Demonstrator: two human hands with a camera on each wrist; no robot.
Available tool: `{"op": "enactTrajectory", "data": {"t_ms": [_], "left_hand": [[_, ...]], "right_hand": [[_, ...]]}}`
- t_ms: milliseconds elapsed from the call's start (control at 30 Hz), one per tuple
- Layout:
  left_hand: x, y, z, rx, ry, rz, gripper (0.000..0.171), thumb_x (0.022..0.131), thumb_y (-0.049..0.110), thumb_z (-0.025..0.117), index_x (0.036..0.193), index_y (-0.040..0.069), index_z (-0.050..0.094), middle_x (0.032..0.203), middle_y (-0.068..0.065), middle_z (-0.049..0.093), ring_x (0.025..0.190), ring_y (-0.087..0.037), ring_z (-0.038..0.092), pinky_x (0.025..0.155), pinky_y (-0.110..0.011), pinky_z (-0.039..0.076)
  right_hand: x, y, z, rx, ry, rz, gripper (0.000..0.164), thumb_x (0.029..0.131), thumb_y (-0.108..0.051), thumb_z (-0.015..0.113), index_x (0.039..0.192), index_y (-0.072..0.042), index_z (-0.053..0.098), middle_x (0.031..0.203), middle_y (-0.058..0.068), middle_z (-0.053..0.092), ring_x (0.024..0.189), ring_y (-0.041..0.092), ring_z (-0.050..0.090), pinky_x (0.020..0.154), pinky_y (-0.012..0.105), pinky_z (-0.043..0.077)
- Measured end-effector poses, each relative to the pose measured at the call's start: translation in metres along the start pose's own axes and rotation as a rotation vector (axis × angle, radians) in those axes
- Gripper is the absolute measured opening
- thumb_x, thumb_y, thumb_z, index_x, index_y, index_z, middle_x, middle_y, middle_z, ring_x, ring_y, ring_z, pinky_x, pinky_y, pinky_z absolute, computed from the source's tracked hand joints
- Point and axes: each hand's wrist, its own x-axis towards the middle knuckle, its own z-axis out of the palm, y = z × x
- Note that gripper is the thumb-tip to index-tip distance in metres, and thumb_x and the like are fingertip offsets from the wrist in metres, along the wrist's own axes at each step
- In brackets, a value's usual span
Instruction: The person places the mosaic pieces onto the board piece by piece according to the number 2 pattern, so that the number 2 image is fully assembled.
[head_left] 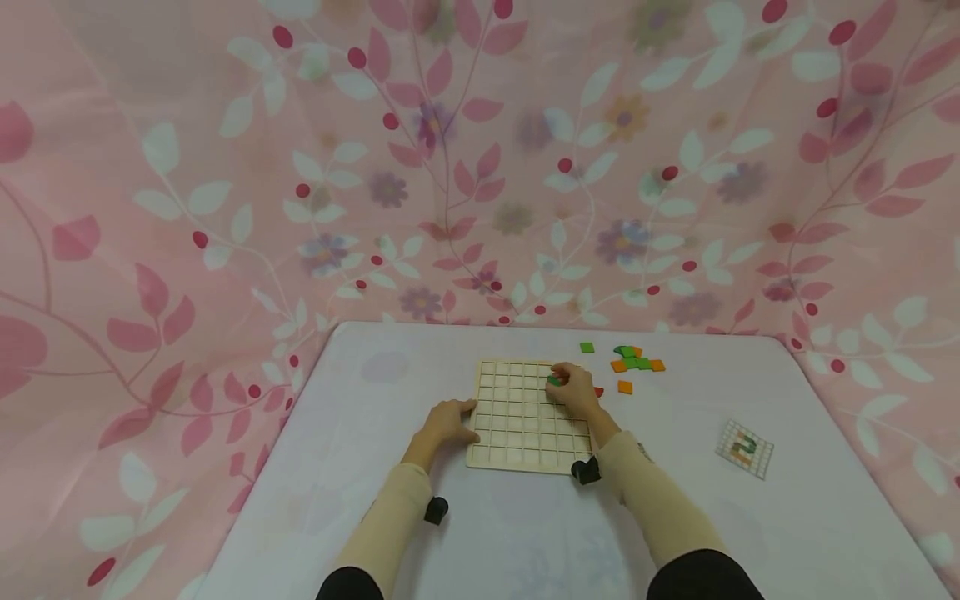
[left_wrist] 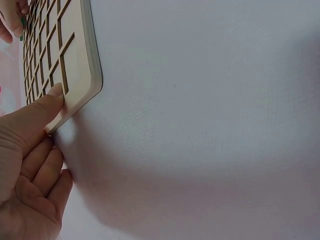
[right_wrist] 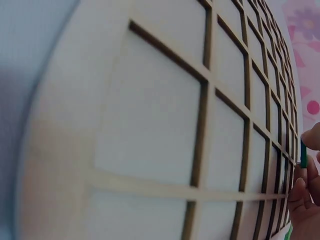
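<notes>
Pink floral cloth (head_left: 517, 192) backs a white table (head_left: 337, 533). Head view: the right hand (head_left: 573, 392) pinches a green tile (head_left: 554, 381) at the far right of a gridded board (head_left: 517, 433); placing seems the step in hand. Left wrist view: the left hand (left_wrist: 32, 187) grips the board's edge, thumb on top. Right wrist view: the tile appears edge-on between thumb and fingers, so next probably comes seating it flat in a cell.

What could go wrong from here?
The green tile pinched in the right hand might slip or land crooked on the gridded board. That hand could also nudge the red tile close beside it. If the left hand pushes at the board's edge, the board may shift.
</notes>
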Motion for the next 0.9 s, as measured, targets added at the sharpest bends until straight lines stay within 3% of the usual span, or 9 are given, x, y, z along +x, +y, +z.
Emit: {"op": "enactTrajectory", "data": {"t_ms": [200,433,767,900], "left_hand": [[-0.001,-0.001,0.001,-0.002,0.011,0.014,0.071,0.068,0.021,0.085,0.131,0.008,0.056,0.134,-0.015,0.053,0.123,-0.039,0.047,0.103,-0.047,0.038],[0.0,-0.001,0.002,-0.02,0.012,0.008,0.071,0.067,0.021,0.085,0.131,0.009,0.056,0.135,-0.015,0.053,0.123,-0.039,0.047,0.104,-0.047,0.038],[0.0,-0.001,0.001,-0.006,0.01,0.01,0.071,0.067,0.022,0.085,0.131,0.009,0.056,0.132,-0.019,0.054,0.121,-0.04,0.049,0.102,-0.047,0.039],[-0.001,0.0,0.0,0.0,0.012,0.002,0.071,0.067,0.023,0.085,0.131,0.01,0.057,0.131,-0.02,0.054,0.12,-0.04,0.049,0.102,-0.048,0.04]], "right_hand": [[-0.001,-0.003,0.007,-0.008,0.005,-0.047,0.033,0.079,0.001,0.069,0.109,0.012,0.061,0.095,0.022,0.067,0.086,0.034,0.063,0.076,0.044,0.054],[0.002,-0.002,0.006,0.036,-0.005,-0.026,0.033,0.078,0.002,0.072,0.107,0.014,0.062,0.098,0.025,0.068,0.09,0.037,0.065,0.079,0.044,0.054],[0.002,-0.007,0.012,0.047,0.127,0.054,0.033,0.075,0.003,0.075,0.105,0.013,0.064,0.091,0.025,0.068,0.083,0.037,0.066,0.075,0.042,0.056],[0.0,-0.01,0.012,0.012,0.136,0.034,0.031,0.075,0.003,0.075,0.103,0.013,0.065,0.091,0.025,0.068,0.084,0.036,0.067,0.077,0.043,0.055]]}}
